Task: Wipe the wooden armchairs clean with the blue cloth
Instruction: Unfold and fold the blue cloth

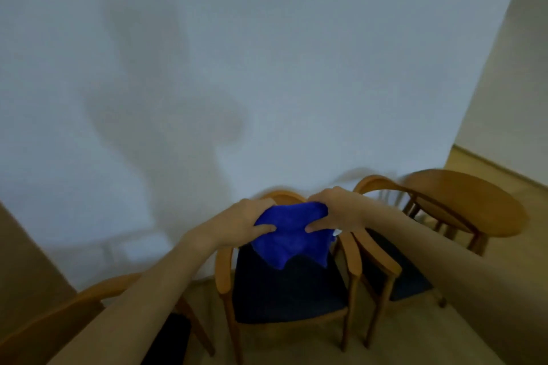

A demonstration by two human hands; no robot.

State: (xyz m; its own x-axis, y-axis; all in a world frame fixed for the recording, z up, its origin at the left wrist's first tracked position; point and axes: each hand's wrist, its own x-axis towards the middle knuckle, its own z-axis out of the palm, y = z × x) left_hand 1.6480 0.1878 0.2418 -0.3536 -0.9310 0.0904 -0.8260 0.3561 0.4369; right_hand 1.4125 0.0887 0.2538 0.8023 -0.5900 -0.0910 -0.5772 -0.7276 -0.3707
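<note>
A: What do we have in front of us?

B: We are looking down at a wooden armchair (284, 284) with a dark seat pad, its curved back toward a pale wall (237, 53). Both our hands are raised over the top of that back, and between them hangs the blue cloth (292, 235), its lower edge drooping over the far part of the seat.

A: How are the hands holding it?

B: Our left hand (247, 221) grips the cloth's upper left corner, fingers curled over the top and thumb pressed into the front. Our right hand (335, 213) mirrors it on the upper right corner, thumb pointing inward. Whether the cloth touches the chair back we cannot tell, since it covers the wood there.

A: And around the chair?

B: To the right, just beside it, stands a second armchair (382, 249) of the same wood, also with a dark seat. Farther right is a round wooden table (474, 204). In the near left corner, part of a third chair (89, 305) shows beneath our left forearm. The floor (444, 335) is a light beige. A soft shadow falls across the wall, and at the far right the wall turns a corner into a cream-coloured surface. The whole view is slightly blurred.
</note>
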